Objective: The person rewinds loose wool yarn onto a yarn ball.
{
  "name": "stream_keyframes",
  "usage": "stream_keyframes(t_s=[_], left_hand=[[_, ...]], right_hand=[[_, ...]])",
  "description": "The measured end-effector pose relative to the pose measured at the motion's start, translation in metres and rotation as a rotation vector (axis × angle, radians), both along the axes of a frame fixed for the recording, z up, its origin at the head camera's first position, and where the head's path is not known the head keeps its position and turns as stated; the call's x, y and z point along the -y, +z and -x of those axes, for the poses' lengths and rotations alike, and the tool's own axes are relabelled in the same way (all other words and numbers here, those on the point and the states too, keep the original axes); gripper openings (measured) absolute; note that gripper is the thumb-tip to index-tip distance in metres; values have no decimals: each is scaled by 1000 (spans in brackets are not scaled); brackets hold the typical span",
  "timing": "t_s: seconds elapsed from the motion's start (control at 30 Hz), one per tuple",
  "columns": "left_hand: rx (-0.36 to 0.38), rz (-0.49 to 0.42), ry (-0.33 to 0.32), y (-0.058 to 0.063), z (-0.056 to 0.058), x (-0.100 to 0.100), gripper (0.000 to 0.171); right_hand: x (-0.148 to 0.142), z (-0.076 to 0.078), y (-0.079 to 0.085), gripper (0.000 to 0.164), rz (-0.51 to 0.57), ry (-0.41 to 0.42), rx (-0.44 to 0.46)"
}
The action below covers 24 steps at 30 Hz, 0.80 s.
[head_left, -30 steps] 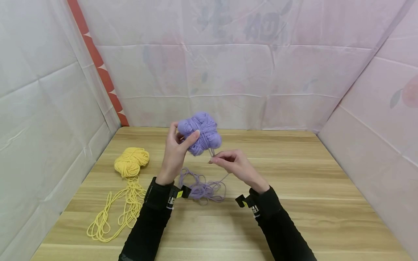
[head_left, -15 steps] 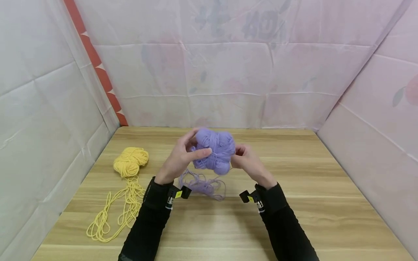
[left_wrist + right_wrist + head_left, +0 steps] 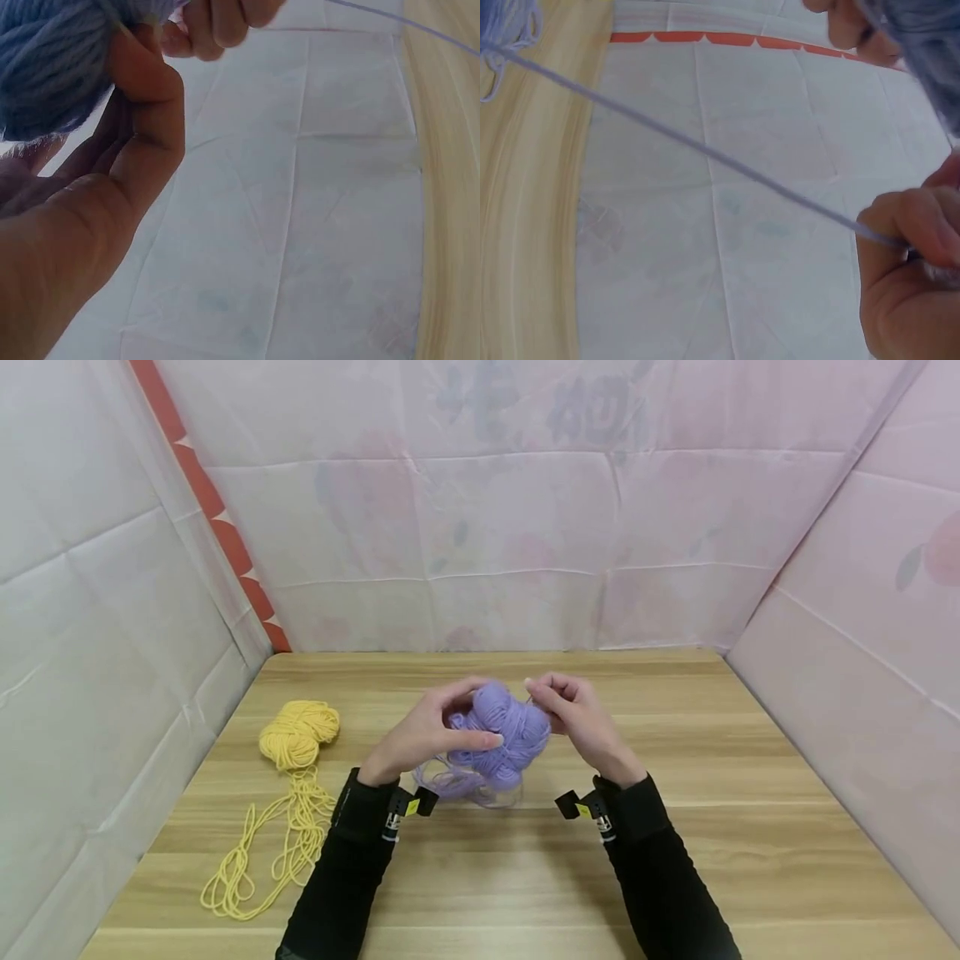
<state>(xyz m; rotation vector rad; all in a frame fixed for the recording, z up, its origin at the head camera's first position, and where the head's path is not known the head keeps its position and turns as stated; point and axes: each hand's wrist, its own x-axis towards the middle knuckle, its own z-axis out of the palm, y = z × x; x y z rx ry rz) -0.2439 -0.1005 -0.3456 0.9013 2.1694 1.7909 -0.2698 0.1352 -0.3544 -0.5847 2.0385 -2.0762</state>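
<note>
My left hand [image 3: 423, 735] grips a purple yarn ball [image 3: 510, 731] above the table, its thumb across the near face and the fingers behind. Just right of the ball, my right hand [image 3: 581, 718] pinches a purple strand of yarn. In the right wrist view that strand [image 3: 705, 150] runs taut from the curled fingers down to a loose purple pile. This pile of purple yarn [image 3: 453, 783] lies on the table below the ball, partly hidden by it. The left wrist view shows the ball [image 3: 52, 67] against the thumb, with the right hand's fingers [image 3: 217, 26] close by.
A yellow yarn ball [image 3: 300, 732] rests on the wooden table [image 3: 750, 827] to the left, with a loose tangle of yellow yarn [image 3: 247, 852] trailing toward the near edge. Pale cloth walls [image 3: 510, 527] stand at the back and both sides.
The purple ball has come down and to the right, and has turned in the left hand. My right hand, with the strand, has moved from below the ball up to its right side.
</note>
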Motion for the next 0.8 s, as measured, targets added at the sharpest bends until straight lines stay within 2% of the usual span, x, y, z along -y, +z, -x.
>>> stream_keyframes(t_s=[0.17,0.3,0.4,0.57,0.8], left_hand=[[-45,57,39,-1,3,-1,53],[-65,84,100,-2,5,-2,52],[-64,103,158,-3,6,-2,54],[-54,82,224,-4,7,-3,54],[-56,60,309,-4,8,-3,52]], right_hand=[[-3,-6,6,21,127,-46,-89],[-4,-11,10,14,179,-81,-125],[-3,-15,14,14,205,-66,-154],[-3,-23,19,15,217,-40,-201],[-2,-32,24,14,155,-57,-270]])
